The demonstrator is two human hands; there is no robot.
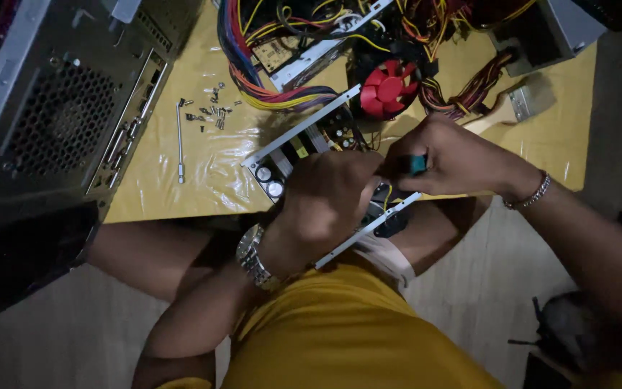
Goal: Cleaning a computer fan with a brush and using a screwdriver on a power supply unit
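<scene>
Nearest the camera, at six o'clock, the person's lap in yellow cloth fills the bottom of the view. Just beyond it the left hand (323, 204), a metal watch on its wrist, is curled down over an opened power supply unit (304, 148) propped at the near edge of the tabletop (203, 173); how tightly its fingers close, or on what exactly, is hidden under the knuckles. At three o'clock of it and touching it, the right hand (449, 155), a bracelet at the wrist, is closed around a tool with a teal handle (417, 164), its tip hidden inside the unit.

The unit's cover looks to be already off: capacitors and the circuit board show between its metal side walls. At ten o'clock from the hands a scatter of loose screws (212, 112) and a long screwdriver bit (180, 140) lie on the yellow plastic sheet, so a good number of fasteners seem already out. The board still sits in its frame.

Farther off, at twelve o'clock, lie a red fan (389, 88) and bundled coloured cables (268, 86). At nine o'clock a computer case (59, 122) lies on its side.
</scene>
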